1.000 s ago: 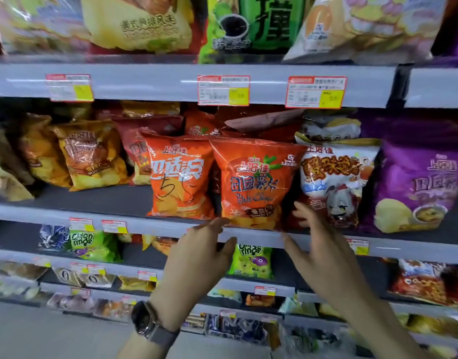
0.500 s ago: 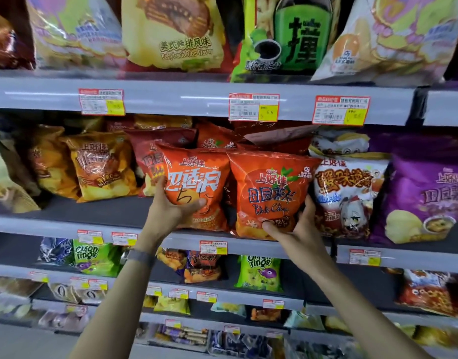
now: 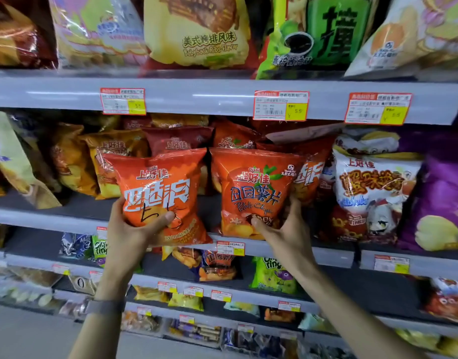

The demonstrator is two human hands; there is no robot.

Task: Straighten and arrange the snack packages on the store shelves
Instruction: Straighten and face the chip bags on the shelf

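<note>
Two orange chip bags stand side by side at the front of the middle shelf [image 3: 54, 218]. My left hand [image 3: 130, 229] grips the lower left corner of the left orange bag [image 3: 160, 185], thumb across its front, and the bag hangs out past the shelf edge. My right hand [image 3: 284, 229] holds the bottom right of the right orange bag [image 3: 253, 187], thumb on its front. Behind them lie more red and orange bags [image 3: 178, 141], some tilted.
A white bag [image 3: 372, 187] and a purple bag [image 3: 445, 203] stand to the right, yellow bags [image 3: 75, 161] to the left. Large bags fill the top shelf [image 3: 196, 95]. Lower shelves hold small green and mixed packs [image 3: 271, 275]. Price tags line the shelf edges.
Both hands rose from below the shelf edge to the two orange bags and closed on them. The left bag has come forward off the shelf edge. The camera moved closer.
</note>
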